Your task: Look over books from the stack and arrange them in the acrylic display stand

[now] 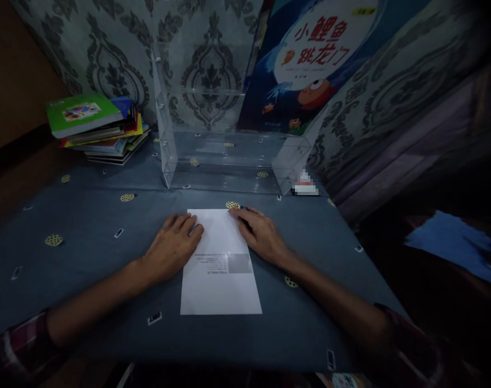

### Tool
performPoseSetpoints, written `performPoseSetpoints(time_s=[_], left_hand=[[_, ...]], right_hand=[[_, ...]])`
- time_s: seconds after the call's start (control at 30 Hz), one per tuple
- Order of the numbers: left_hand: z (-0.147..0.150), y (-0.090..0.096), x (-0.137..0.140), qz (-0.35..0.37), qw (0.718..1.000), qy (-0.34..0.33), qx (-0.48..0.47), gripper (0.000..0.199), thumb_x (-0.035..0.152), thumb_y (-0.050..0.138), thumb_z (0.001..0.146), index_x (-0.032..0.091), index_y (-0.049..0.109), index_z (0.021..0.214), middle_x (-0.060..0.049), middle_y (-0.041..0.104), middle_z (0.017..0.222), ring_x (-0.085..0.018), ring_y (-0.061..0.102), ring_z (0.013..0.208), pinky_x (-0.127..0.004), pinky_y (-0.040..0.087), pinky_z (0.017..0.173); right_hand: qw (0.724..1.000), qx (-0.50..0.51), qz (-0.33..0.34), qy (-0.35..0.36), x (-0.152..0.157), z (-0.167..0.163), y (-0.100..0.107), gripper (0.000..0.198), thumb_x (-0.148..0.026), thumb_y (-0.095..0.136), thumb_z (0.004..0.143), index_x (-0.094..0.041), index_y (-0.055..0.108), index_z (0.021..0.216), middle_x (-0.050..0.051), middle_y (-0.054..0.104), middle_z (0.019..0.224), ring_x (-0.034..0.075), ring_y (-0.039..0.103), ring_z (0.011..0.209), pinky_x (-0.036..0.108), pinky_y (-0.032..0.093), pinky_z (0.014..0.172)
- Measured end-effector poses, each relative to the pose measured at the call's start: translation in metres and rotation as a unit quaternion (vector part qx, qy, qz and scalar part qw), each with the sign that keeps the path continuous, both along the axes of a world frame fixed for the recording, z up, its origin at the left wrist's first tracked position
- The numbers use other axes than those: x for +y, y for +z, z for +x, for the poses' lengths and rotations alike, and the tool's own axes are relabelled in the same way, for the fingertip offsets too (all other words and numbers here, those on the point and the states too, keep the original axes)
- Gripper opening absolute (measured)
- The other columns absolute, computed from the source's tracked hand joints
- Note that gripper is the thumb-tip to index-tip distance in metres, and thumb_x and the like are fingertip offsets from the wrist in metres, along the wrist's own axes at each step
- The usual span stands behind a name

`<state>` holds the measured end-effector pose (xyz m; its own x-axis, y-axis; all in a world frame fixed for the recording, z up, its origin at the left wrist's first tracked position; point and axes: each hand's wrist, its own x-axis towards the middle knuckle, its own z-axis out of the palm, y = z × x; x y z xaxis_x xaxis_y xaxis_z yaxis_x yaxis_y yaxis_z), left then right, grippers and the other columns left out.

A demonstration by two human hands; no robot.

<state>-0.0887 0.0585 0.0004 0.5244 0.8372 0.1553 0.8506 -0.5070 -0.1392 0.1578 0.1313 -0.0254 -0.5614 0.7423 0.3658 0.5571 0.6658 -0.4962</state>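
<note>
Where the blue patterned tablecloth point(87, 226) reaches the far left, one stack of books point(102, 126) lies flat under a green cover (the exact count cannot be read). Nearer, the left hand point(173, 245) lies flat and slack, fingers on the left edge of the single white sheet point(221, 275), gripping nothing. Behind it, a clear acrylic shelf point(229, 161) holds one picture book point(305, 64) leaning upright, its top cut off. Finally, the right hand point(261, 233) rests flat on the sheet's right edge, also relaxed; its faint print is unreadable.

The picture book point(305, 64) cover reads "小鲤鱼跳龙门" in red characters.
</note>
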Motion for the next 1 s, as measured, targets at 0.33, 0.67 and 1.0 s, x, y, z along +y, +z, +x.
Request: performPoseSetpoints(time_s=[0.33, 0.67, 1.0], left_hand=[[0.032, 0.005, 0.030, -0.082, 0.991, -0.088, -0.065, 0.039, 0.028, 0.041, 0.105, 0.018, 0.051, 0.140, -0.013, 0.052, 0.126, -0.026, 0.048, 0.113, -0.044, 0.045, 0.099], [0.048, 0.007, -0.006, -0.138, 0.965, -0.199, -0.098, 0.039, 0.024, 0.039, 0.105, 0.029, 0.055, 0.139, -0.009, 0.054, 0.119, -0.025, 0.046, 0.113, -0.053, 0.036, 0.111], [0.043, 0.008, -0.035, -0.184, 0.940, -0.268, -0.101, 0.047, 0.016, 0.049, 0.100, 0.039, 0.054, 0.140, -0.008, 0.051, 0.130, -0.026, 0.045, 0.128, -0.066, 0.024, 0.118]], right_hand=[[0.999, 0.009, -0.038, -0.001, 0.004, 0.003, 0.001, 0.039, -0.014, 0.042, 0.093, -0.016, 0.064, 0.126, 0.010, 0.071, 0.124, 0.023, 0.067, 0.114, 0.050, 0.043, 0.111], [0.999, -0.008, -0.030, -0.009, 0.003, 0.000, -0.002, 0.038, -0.016, 0.047, 0.093, -0.019, 0.064, 0.126, 0.008, 0.071, 0.125, 0.023, 0.066, 0.117, 0.051, 0.038, 0.116], [1.000, -0.015, -0.011, -0.016, 0.002, -0.001, -0.003, 0.038, -0.016, 0.046, 0.093, -0.018, 0.064, 0.127, 0.008, 0.071, 0.126, 0.023, 0.066, 0.117, 0.050, 0.038, 0.115]])
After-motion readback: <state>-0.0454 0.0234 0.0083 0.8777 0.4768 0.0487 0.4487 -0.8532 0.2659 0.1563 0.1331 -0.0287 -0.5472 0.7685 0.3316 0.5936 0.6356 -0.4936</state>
